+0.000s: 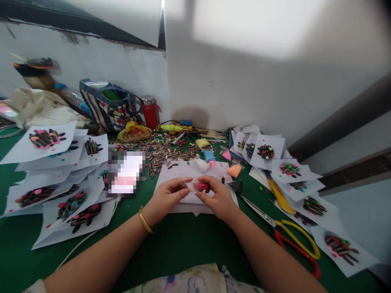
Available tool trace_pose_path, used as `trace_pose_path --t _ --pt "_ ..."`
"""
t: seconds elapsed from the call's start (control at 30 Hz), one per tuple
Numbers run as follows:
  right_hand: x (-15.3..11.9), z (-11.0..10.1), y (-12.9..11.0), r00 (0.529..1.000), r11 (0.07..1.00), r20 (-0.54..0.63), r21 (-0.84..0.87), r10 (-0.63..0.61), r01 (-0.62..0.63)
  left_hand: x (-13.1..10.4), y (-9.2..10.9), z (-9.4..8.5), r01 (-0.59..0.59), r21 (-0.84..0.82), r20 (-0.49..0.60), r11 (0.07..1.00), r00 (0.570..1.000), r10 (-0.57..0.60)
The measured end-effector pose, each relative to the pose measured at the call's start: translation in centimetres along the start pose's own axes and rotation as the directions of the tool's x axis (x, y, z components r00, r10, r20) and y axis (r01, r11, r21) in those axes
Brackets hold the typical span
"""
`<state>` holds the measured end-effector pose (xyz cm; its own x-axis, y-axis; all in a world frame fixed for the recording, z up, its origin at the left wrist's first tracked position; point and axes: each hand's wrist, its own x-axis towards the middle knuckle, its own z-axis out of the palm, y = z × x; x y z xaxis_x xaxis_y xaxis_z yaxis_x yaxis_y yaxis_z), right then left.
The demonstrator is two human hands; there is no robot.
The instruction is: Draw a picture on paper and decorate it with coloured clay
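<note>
Over a stack of white paper [171,173] in the middle of the table, both my hands hold a small clear plastic bag with red modelling clay [200,186] in it. My left hand [166,197] pinches the clear end of the bag between thumb and fingers. The red part is gripped by my right hand [218,197], its fingers bent around it. Just beyond the hands lie small bags of white clay [202,164], blue clay [209,156] and orange clay [234,170]. A dark bag [236,186] sits right of my right hand.
Sunflower seeds [161,148] are scattered at the back. Seed-decorated paper cards lie at left [45,140] and right [290,169]. Scissors [284,228] with red and yellow handles lie at right, near a yellow-handled cutter [280,195]. A blurred-out phone [126,175], red flask [150,114] and striped bag [106,106] stand leftward.
</note>
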<state>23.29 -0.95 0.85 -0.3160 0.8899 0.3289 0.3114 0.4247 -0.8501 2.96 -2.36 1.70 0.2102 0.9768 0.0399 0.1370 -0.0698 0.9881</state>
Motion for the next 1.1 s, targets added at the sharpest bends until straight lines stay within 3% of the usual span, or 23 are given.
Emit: trace_pose_path --t 0.17,0.4,0.6,0.77,0.93,1.1 --pt "0.05 -0.01 -0.27 0.997 0.998 0.049 0.001 -0.055 0.056 -0.2 0.29 0.29 0.058 -0.049 0.069 0.997 0.996 -0.054" --pt "0.11 0.13 -0.6 0.999 0.999 0.043 -0.045 0.003 -0.001 -0.21 0.66 0.55 0.041 -0.064 0.072 0.997 0.997 -0.036" --pt "0.08 0.09 -0.86 0.979 0.987 0.14 0.038 0.151 -0.158 -0.08 0.61 0.37 0.009 -0.056 0.102 0.998 0.995 -0.003" --pt "0.09 0.19 -0.72 0.97 0.97 0.169 0.142 0.173 -0.197 -0.21 0.74 0.52 0.01 -0.046 0.187 0.999 0.982 -0.001" --pt "0.06 0.02 -0.73 0.968 0.99 0.219 0.045 0.123 -0.136 -0.32 0.5 0.61 0.012 -0.033 0.171 0.999 0.985 -0.006" --pt "0.08 -0.32 -0.33 0.972 0.974 0.187 0.148 0.141 -0.169 -0.01 0.53 0.27 0.108 -0.123 0.047 0.986 0.994 -0.103"
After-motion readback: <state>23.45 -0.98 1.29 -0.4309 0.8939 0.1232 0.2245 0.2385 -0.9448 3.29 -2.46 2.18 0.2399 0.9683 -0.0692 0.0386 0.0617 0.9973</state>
